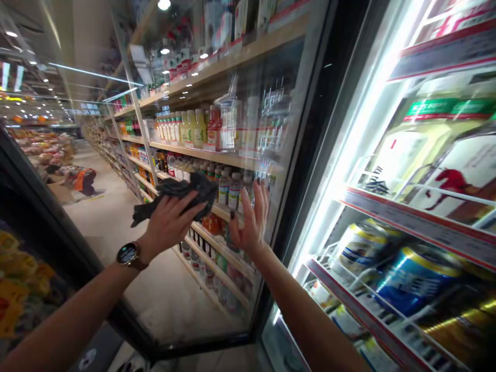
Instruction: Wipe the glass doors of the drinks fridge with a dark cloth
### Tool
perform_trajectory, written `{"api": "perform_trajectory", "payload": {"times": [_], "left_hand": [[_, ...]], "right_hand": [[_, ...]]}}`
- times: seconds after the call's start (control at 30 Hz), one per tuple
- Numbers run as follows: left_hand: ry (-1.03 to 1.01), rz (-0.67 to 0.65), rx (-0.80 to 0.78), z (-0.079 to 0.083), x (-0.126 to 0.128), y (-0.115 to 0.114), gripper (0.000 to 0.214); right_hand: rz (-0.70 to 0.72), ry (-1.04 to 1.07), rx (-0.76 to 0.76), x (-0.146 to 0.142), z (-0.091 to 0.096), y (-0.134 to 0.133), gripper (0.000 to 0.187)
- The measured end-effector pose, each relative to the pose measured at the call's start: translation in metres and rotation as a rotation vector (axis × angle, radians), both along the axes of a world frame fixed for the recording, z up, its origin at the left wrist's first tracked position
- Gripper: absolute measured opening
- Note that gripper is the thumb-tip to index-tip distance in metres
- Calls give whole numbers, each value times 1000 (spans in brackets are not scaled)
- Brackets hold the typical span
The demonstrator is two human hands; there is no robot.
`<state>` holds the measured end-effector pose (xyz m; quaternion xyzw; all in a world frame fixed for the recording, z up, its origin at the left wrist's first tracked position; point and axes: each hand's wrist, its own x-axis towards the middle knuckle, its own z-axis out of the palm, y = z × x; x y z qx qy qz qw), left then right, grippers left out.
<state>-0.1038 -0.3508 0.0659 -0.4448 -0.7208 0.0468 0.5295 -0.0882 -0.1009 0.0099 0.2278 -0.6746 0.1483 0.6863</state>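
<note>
Your left grip (pixel 168 225) is closed on the dark cloth (pixel 182 190), soft and light, easiest held bunched; your right grip (pixel 250 219) stands open by the glass door (pixel 232 305).

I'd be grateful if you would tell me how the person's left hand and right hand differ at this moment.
The left hand grips a crumpled dark cloth, while the right hand holds nothing, its fingers spread open. The left wrist wears a round-faced watch on a brown strap; the right wrist is bare. Both hands are bare and raised in front of the glass door of a store cooler.
</note>
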Motion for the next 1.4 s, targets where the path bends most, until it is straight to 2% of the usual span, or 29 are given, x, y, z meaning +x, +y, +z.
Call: {"api": "perform_trajectory", "payload": {"times": [0.07,0.13,0.2,0.27,0.33,0.37,0.4,0.47,0.57,0.6,0.63,0.67,0.7,0.73,0.83,0.87,0.9,0.93,0.97,1.0,1.1,1.13,1.17,1.2,1.23,1.27,1.33,1.4], "left_hand": [[-29,-139,-29,-20,0,11,36],[-19,-205,46,-41,0,4,26],[14,-182,203,-56,4,-20,30],[35,-132,347,-64,11,-53,52],[47,-62,401,-69,19,-84,69],[56,-32,396,-70,22,-96,73],[66,-7,379,-70,24,-105,74],[80,43,360,-69,26,-116,75],[92,94,379,-65,23,-121,75],[90,106,386,-64,20,-122,75],[82,114,396,-64,17,-122,76],[68,118,406,-65,14,-123,77],[48,119,416,-67,11,-123,79],[27,119,422,-70,8,-123,80],[-11,104,436,-81,1,-124,82],[-19,96,438,-84,1,-124,82],[-24,87,441,-86,0,-124,82],[-26,78,445,-87,0,-123,82],[-26,71,452,-87,1,-123,81],[-24,66,457,-87,2,-123,80],[-25,60,476,-84,6,-123,79],[-26,62,480,-84,8,-123,78],[-28,68,483,-84,10,-124,78],[-31,79,483,-84,12,-124,78],[-33,95,486,-86,14,-124,78],[-34,112,491,-87,16,-124,79],[-30,138,500,-91,20,-122,81],[-20,146,494,-92,23,-115,81]], "right_hand": [[125,5,127,7,-5,-35,72],[169,-79,244,7,-20,-66,66],[113,-187,259,2,-44,-85,59],[19,-225,256,-3,-67,-92,49],[-53,-170,313,-5,-78,-87,37],[-74,-121,348,-6,-75,-81,33],[-88,-67,373,-8,-66,-71,30],[-124,24,328,-15,-30,-47,28],[-253,94,-36,-32,39,-18,33],[-286,114,-167,-37,54,-16,38],[-301,132,-269,-40,61,-19,43],[-297,138,-326,-39,58,-29,45],[-276,127,-327,-36,44,-44,45],[-247,101,-276,-31,23,-63,44],[-152,26,11,-10,-60,-119,38],[-136,18,89,-5,-79,-132,35],[-131,20,138,-2,-88,-139,33],[-138,24,151,-2,-84,-142,33],[-152,32,127,-3,-68,-140,34],[-166,47,64,-7,-42,-136,37],[-182,111,-245,-25,59,-125,42],[-184,111,-303,-30,84,-126,44],[-185,87,-318,-34,97,-130,46],[-188,50,-286,-36,96,-137,48],[-183,15,-218,-35,82,-146,48],[-164,-2,-137,-32,57,-155,48],[-82,27,30,-21,-13,-166,46],[-11,62,142,-9,-72,-158,25]]}}
